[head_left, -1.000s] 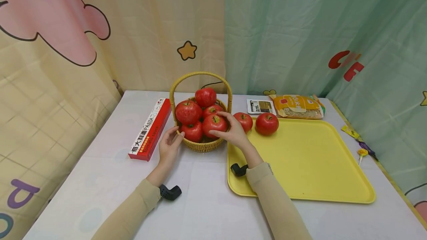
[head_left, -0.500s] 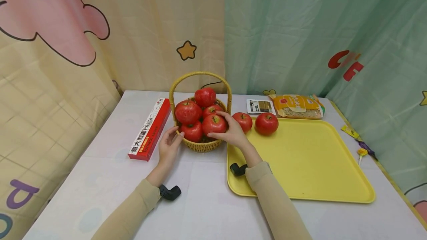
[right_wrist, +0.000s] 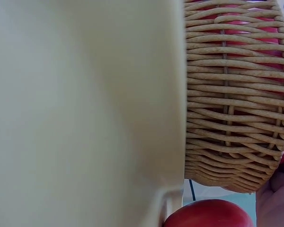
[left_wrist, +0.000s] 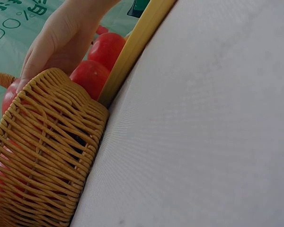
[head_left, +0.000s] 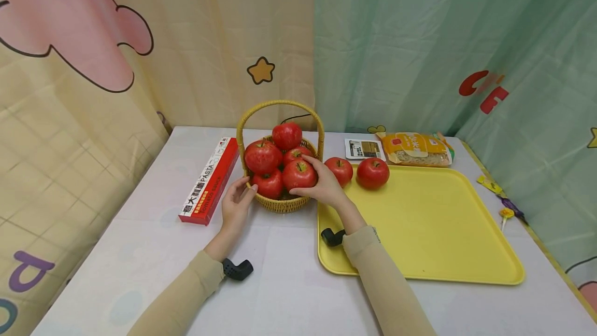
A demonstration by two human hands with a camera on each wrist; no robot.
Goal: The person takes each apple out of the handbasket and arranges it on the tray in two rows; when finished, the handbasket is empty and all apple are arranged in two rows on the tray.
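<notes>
A woven wicker basket (head_left: pixel 283 206) with a tall arched handle stands in the middle of the table, filled with several red apples. My left hand (head_left: pixel 236 205) holds the basket's rim at the front left, thumb and fingers on either side of it. My right hand (head_left: pixel 327 184) reaches over the right rim and grips a red apple (head_left: pixel 299 174) at the front of the pile, thumb below and fingers behind. In the left wrist view the right hand (left_wrist: pixel 61 40) dips behind the wicker wall (left_wrist: pixel 42 151); its fingertips are hidden. The left hand does not show there.
A yellow tray (head_left: pixel 434 222) lies to the right, with two apples, one red apple (head_left: pixel 373 173) among them, at its far left corner. A red pasta box (head_left: pixel 210 183) lies left of the basket. Behind the tray are a flat packet (head_left: pixel 365 149) and an orange bag (head_left: pixel 415 149). Candies (head_left: pixel 506 201) lie at the right edge.
The right hand's grip on the apple has closed in slightly, its thumb moving a little under the fruit. The left hand and the basket stay in place.
</notes>
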